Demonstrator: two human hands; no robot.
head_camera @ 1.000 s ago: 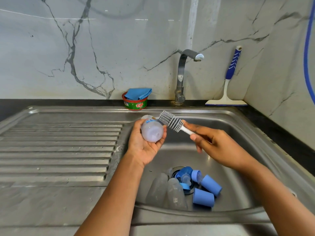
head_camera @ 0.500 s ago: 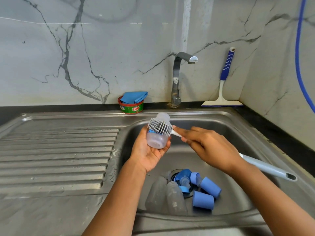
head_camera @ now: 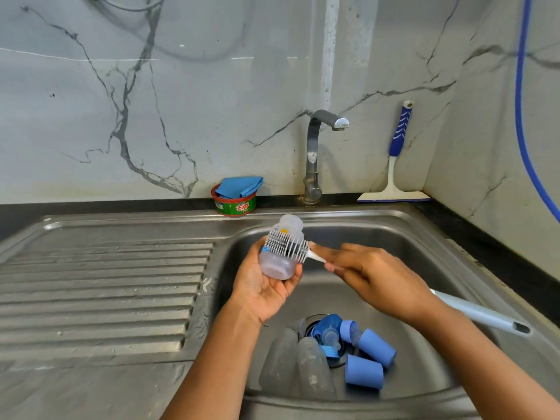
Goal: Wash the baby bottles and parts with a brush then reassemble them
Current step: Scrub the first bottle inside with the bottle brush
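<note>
- Left hand (head_camera: 266, 289) cupped the baby bottle (head_camera: 277, 265) at frame centre, above the sink (head_camera: 394, 237) basin. Fingers curled round its lower body, neck pointing up toward the tap (head_camera: 313, 153).
- Right hand (head_camera: 378, 280) gripped the brush (head_camera: 286, 248) close to the bristle end. Bristles lay across the bottle's outer side, touching it. The handle (head_camera: 478, 313) trailed off to the lower right.
- My read: exterior scrub in progress, inside not being brushed at this moment.
- To do it well: turn the bottle in the palm between strokes so every side gets bristle contact, and cover the shoulder and neck threads. Then push the head in through the mouth for the inside.
- Plastic probably slick, so keep it over the basin.
- No water visibly running from the tap. Rinse looked pending.
- Two more bottles (head_camera: 303, 365) and blue caps (head_camera: 363, 371) lay by the drain, lower centre. Reassembly judged far off.
</note>
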